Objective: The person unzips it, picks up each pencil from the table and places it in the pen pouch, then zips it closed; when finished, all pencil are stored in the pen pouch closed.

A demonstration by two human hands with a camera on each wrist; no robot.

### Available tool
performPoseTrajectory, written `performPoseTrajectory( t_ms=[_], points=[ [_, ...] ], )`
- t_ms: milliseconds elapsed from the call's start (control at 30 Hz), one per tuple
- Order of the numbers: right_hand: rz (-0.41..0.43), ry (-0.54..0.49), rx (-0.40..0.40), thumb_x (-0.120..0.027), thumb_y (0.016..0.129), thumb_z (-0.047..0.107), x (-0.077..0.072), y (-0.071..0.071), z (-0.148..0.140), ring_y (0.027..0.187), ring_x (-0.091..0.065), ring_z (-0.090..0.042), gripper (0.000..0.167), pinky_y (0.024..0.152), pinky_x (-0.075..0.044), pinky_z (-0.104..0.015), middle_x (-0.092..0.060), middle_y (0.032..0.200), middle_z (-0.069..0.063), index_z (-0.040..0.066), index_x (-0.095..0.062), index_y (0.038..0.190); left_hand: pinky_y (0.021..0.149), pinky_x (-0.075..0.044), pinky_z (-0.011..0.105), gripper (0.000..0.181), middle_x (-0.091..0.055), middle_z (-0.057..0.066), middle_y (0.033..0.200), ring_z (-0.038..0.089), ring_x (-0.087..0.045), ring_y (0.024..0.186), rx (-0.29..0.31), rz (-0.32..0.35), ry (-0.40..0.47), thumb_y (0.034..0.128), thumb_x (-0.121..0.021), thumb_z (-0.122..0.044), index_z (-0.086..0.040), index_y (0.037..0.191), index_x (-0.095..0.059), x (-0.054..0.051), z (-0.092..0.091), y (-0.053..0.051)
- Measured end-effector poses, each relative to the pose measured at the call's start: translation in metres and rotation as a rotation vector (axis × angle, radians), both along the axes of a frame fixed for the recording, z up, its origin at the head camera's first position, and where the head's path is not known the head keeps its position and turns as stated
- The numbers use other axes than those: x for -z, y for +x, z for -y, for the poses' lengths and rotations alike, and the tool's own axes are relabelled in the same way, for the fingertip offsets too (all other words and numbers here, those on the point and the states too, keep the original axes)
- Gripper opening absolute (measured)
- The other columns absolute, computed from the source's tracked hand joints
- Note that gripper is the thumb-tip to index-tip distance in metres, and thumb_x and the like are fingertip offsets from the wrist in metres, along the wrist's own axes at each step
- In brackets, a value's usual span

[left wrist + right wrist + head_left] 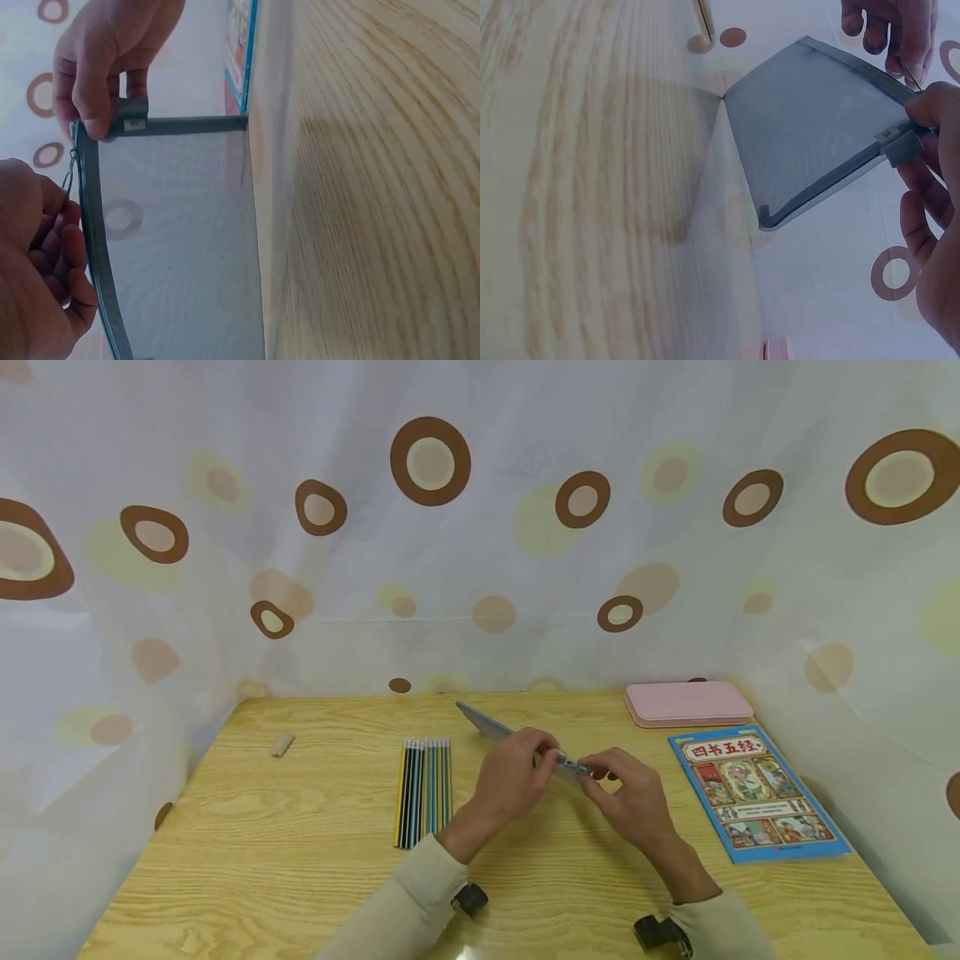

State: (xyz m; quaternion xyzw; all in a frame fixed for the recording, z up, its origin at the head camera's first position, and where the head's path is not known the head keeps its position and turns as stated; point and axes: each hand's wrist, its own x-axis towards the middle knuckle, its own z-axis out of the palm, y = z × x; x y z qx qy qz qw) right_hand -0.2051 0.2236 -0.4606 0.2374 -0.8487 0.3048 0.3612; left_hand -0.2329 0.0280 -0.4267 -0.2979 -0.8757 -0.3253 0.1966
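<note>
Wood-grain surface (300, 827) below, white sheeting (465, 552) with brown rings and pale dots behind, as seen from the head. Near the middle, a grey mesh pouch (483, 722), nearly edge-on, long axis slanting from far left to near right. At the near right end, the right hand (633, 793), closer to the corner; just beside, a little toward the far end, the left hand (513, 777). Forearms angled inward from both sides, bent fingers facing each other. Row of pencils (417, 793) to the left; pink case (688, 703) and blue-edged book (757, 797) to the right.

From the left wrist: zip edge (93, 217) uppermost, away from the surface. Cord (68, 180) of the slider (74, 152) pinched in the left hand, slider near the right hand's corner.

From the right wrist: pouch corner gripped in the right hand, beside a small tab (904, 149), other end slanting away; contact between lower edge and surface impossible to tell
</note>
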Motion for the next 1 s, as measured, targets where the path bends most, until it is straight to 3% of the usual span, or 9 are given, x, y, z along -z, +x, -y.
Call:
performPoseTrajectory(
  t_ms=[100,267,633,833,1000],
  points=[
    [-0.015,-0.010,-0.006,-0.078,0.071,-0.003,0.000,0.001,0.001,0.069,-0.060,-0.010,0.026,0.063,-0.044,-0.014,-0.067,0.083,0.002,0.011,-0.071,0.093,0.058,-0.043,0.013,0.017,-0.068,-0.004,0.091,0.002,-0.056,0.067,-0.021,0.047,-0.007,0.0986,-0.053,-0.026,-0.016,0.101,-0.068,-0.001,0.003,-0.002],
    [-0.019,-0.024,0.006,-0.078,0.071,-0.003,-0.001,0.002,0.000,0.069,-0.060,-0.010,0.027,0.063,-0.048,-0.019,-0.066,0.082,0.004,0.012,-0.071,0.092,0.054,-0.040,0.015,0.019,-0.067,-0.004,0.090,0.002,-0.052,0.062,-0.056,0.092,-0.009,0.0996,-0.052,-0.028,-0.016,0.105,-0.066,0.000,0.012,-0.010],
    [0.007,-0.049,0.028,-0.076,0.071,-0.002,0.001,0.006,-0.014,0.069,-0.059,-0.011,0.024,0.065,-0.045,-0.018,-0.067,0.080,0.002,0.011,-0.071,0.090,0.052,-0.042,0.019,0.018,-0.067,0.001,0.089,0.010,-0.057,0.064,-0.195,0.081,0.036,0.0985,-0.054,-0.025,-0.013,0.103,-0.067,0.006,0.050,-0.041],
    [0.030,-0.060,0.043,-0.076,0.072,-0.001,0.002,0.008,-0.023,0.070,-0.059,-0.011,0.022,0.065,-0.045,-0.019,-0.067,0.081,0.001,0.011,-0.070,0.090,0.051,-0.040,0.024,0.020,-0.064,0.001,0.092,0.011,-0.052,0.061,-0.271,0.188,0.058,0.1005,-0.050,-0.026,-0.013,0.105,-0.065,0.007,0.074,-0.055],
    [0.025,-0.080,0.052,-0.075,0.071,-0.002,0.001,0.011,-0.027,0.070,-0.057,-0.011,0.023,0.066,-0.043,-0.018,-0.067,0.080,0.001,0.010,-0.070,0.090,0.052,-0.041,0.026,0.020,-0.066,0.003,0.093,0.013,-0.053,0.063,-0.337,0.231,0.068,0.1004,-0.050,-0.024,-0.012,0.105,-0.065,0.009,0.085,-0.064]
  ],
)
